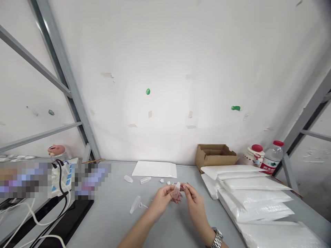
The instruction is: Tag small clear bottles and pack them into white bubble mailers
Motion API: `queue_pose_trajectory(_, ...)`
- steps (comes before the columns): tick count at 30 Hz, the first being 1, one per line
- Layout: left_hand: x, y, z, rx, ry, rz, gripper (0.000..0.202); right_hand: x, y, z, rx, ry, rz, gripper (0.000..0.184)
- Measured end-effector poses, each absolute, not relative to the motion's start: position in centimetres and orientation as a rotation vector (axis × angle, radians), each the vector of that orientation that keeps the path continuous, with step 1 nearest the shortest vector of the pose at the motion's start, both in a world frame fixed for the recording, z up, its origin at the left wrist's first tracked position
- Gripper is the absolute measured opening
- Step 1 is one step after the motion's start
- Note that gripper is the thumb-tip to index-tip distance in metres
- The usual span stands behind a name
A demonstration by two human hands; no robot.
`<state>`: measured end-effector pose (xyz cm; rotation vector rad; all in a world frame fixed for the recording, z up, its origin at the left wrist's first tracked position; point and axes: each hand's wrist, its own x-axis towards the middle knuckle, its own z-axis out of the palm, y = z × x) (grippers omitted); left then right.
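Upright between the fingers of my left hand [165, 197] is a small translucent plastic dropper bottle [177, 189]. My right hand [193, 197] is close against the bottle's right side, thumb and forefinger pinched together. What that pinch holds, if anything, is too small to make out. Beyond my hands lie two small clear bottles, one bottle [128, 178] at the left and another bottle [145, 180] beside it. Small white caps [161, 181] sit nearer my fingers. Left of my left forearm are a longer clear bottle [135, 205] and a thin ring-ended plastic piece [141, 205].
A flat white sheet [155, 169] lies near the wall. To the right are stacked white padded mailers [248, 196], a cardboard box [217, 156], a red-lidded jar [254, 155] and a water bottle [273, 156]. At left, cables run from a power strip [60, 175] past a black slab [69, 220].
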<state>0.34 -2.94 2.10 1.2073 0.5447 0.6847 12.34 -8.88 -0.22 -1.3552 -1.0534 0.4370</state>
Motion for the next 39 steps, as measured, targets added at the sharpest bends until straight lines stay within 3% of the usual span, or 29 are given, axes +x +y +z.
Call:
queue_pose_trajectory(7,-0.1,-2.8,0.9,1.587,0.793,1.132,0.021,13.3,-9.3,1.2,-1.323,-1.011,0.452,0.036)
queue_pose_trajectory(15,-0.4,-2.7,0.4,1.658,0.784,1.214,0.02,12.6,-9.3,1.3,-1.359,-1.109,0.421,0.025)
queue_pose_trajectory(21,-1.5,0.2,1.0,1.208,1.028,1.347,0.041,12.9,-8.7,0.0,-1.426,-1.102,0.361,0.028)
queue_pose_trajectory(26,-3.5,3.1,1.1,0.958,1.077,1.493,0.036,12.6,-6.8,-2.0,-1.593,-1.416,0.16,0.025)
queue_pose_trajectory(32,-3.7,3.6,0.4,0.925,1.045,1.496,0.038,11.9,-3.6,-0.8,-1.946,-1.692,-0.18,0.017)
queue_pose_trajectory(39,-2.9,2.7,0.8,1.002,1.054,1.446,0.038,11.0,-2.1,-1.3,-2.0,-1.71,-0.197,0.016)
